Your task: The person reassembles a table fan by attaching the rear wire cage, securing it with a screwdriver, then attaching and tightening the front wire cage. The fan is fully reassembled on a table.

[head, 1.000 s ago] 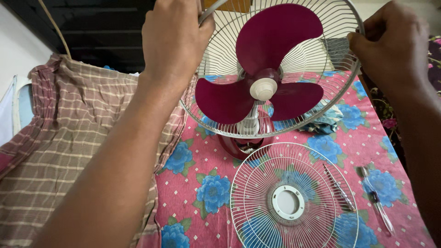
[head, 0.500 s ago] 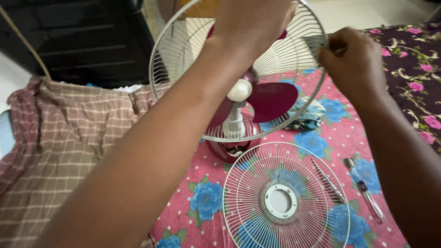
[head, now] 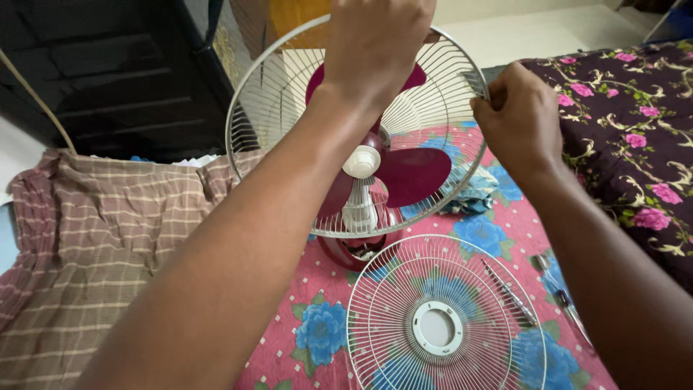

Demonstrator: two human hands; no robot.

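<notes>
1. Wire rear guard (head: 289, 94) of the maroon fan (head: 404, 170) stands upright on the pink floral worktop (head: 317, 289).
2. Left hand (head: 375, 43), forearm stretched forward, is clenched on the guard's rim at 12 o'clock.
3. Right hand (head: 520, 119) pinches the rim at 2 o'clock.
4. The loose front guard (head: 444, 321) lies flat at the fan's 6 o'clock.

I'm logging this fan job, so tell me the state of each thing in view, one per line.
Left hand: gripping the top rim of the rear guard.
Right hand: pinching the rear guard's right rim.
Rear guard: on the fan, uncovered in front.
Blades: mounted, exposed.
Front guard: off, lying flat on the floral cloth.
Screwdriver: lying unused.
</notes>
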